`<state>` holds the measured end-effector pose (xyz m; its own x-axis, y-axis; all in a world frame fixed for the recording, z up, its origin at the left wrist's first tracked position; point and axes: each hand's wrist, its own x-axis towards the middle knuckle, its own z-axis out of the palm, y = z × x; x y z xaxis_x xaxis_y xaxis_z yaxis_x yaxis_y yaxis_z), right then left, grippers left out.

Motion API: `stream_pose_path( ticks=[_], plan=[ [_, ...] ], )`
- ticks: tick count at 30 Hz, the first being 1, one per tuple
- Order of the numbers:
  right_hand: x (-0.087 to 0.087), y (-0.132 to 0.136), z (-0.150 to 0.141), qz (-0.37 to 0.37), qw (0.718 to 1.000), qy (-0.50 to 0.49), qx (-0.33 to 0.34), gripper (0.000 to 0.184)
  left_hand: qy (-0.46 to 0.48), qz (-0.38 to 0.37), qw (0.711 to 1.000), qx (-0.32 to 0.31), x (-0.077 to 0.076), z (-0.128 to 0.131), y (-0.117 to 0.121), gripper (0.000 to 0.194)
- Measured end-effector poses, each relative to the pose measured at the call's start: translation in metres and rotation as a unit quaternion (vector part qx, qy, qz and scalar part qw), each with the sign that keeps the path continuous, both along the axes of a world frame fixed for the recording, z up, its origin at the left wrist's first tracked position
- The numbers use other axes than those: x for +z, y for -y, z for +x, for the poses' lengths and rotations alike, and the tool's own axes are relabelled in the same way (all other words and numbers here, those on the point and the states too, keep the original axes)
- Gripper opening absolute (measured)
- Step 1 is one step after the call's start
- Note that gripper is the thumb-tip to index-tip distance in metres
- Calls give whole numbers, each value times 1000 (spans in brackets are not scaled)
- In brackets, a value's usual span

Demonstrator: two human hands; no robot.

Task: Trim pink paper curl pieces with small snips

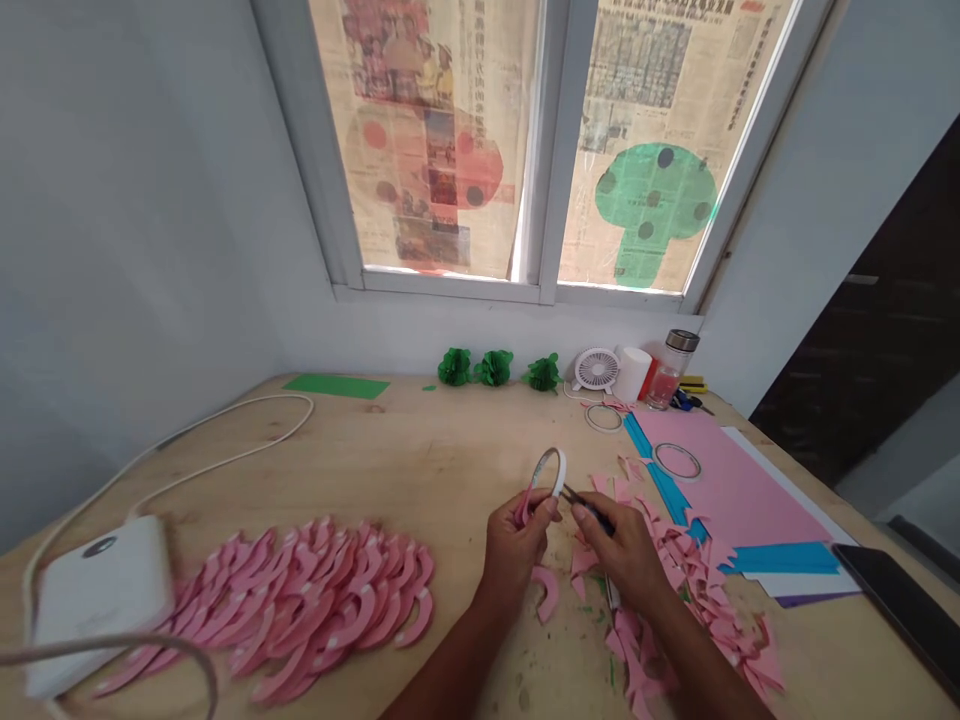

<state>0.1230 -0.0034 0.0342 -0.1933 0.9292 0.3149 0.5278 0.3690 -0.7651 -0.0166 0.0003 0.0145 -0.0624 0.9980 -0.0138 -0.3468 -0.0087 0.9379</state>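
My left hand (pixel 517 535) is closed round the lower edge of a roll of white tape (pixel 560 468), held upright above the table, with a pink paper piece (pixel 523 508) pinched beside it. From the right, my right hand (pixel 619 535) grips a slim black pointed tool (pixel 592 508), its tip at the roll's edge; whether it is tweezers or scissors I cannot tell. Under my hands lies one curved pink paper strip (pixel 547 594). A large heap of similar curved pink strips (pixel 337 590), some with white patches, spreads to the left.
Pink scraps (pixel 697 580) litter the table right of my hands. Beyond are pink sheets (pixel 750 480), another tape roll (pixel 677 460), a phone (pixel 900 610), a glass bottle (pixel 671 370) and a small fan (pixel 596 370). Green paper ornaments (pixel 493 367) stand at the back. A white corded box (pixel 105 600) sits left.
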Motion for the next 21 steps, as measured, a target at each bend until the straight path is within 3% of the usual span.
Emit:
stream_pose_path(
  ticks=[7,21],
  plan=[
    [-4,-6,8,6,997,-36,-69,40,8,0,1000,12,-4,1,0,34],
    [-3,-1,3,16,999,-4,-39,37,26,21,999,-12,-8,0,1,33]
  ],
)
